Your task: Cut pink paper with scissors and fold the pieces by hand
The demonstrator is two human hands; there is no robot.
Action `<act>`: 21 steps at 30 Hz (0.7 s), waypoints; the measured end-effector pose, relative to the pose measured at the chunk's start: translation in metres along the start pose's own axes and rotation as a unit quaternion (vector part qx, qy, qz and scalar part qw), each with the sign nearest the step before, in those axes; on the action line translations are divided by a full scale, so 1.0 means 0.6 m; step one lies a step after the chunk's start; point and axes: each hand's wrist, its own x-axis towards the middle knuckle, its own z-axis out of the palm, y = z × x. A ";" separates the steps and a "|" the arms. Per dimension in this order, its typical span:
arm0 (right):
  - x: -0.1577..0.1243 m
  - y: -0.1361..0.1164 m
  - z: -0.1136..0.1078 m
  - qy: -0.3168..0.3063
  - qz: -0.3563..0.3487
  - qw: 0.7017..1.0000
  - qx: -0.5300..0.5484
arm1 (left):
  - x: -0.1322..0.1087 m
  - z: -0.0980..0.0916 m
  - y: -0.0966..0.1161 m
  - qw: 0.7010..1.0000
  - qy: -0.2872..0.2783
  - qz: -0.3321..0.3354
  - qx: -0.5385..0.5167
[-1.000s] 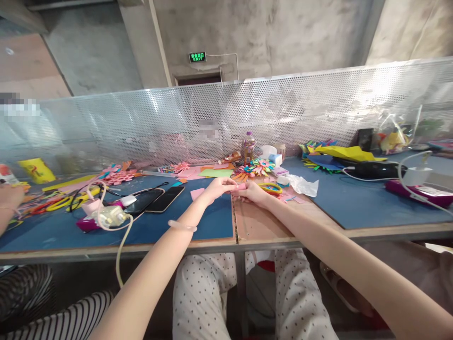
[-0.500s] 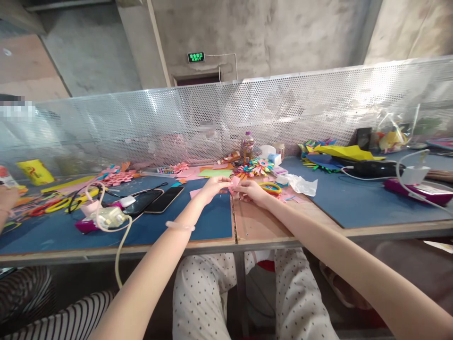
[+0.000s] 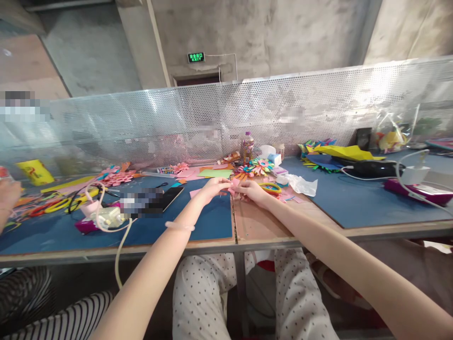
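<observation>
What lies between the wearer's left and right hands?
Head view: a small pink paper piece, held between the left hand and the right hand.

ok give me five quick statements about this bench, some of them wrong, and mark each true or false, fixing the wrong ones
1. The left hand and right hand are both at one pink paper piece. True.
2. The bracelet is on the right forearm. False: the bracelet is on the left forearm.
3. A purple-capped bottle stands upright beyond the hands. True.
4. The exit sign has red lettering. False: the lettering on the exit sign is green.
5. A crumpled white sheet lies to the right of the right hand. True.
</observation>
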 end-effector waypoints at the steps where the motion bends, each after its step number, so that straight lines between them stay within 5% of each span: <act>1: 0.000 0.000 0.000 -0.001 0.003 1.000 0.000 | 0.000 0.000 0.000 1.000 0.000 0.001 0.001; 21: -0.002 0.001 -0.002 0.016 0.004 1.000 0.010 | 0.000 -0.001 0.000 1.000 0.003 0.004 0.011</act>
